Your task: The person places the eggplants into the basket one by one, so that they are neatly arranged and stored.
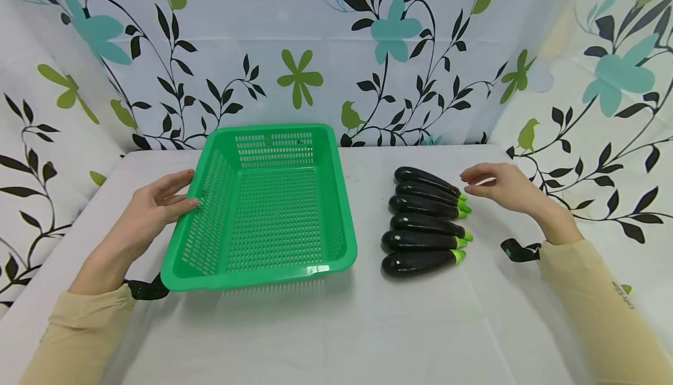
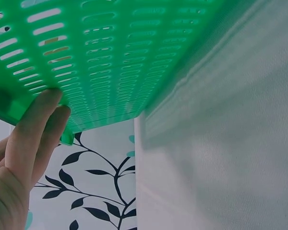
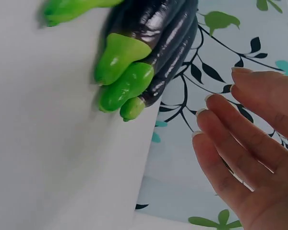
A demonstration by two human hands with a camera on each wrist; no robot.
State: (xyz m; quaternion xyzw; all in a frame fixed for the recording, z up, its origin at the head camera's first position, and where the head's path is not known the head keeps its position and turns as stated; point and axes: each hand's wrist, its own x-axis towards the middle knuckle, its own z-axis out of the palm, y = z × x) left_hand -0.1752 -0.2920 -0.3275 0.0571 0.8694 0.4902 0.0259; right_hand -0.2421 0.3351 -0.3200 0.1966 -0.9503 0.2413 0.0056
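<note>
My left hand pinches the left rim of a green plastic basket, thumb on top and fingers below the rim. The left wrist view shows fingers against the slotted outer wall of the basket. Nothing lies inside it. To its right, several glossy black eggplants with green caps lie side by side in a column. Beside the caps of the farthest eggplants is my right hand, holding nothing. In the right wrist view its fingers are slightly bent and apart from the green caps.
A white cloth covers the table. Patterned curtains with leaves, flowers and birds stand behind and at both sides. Black straps hang at both wrists, below beige sleeves.
</note>
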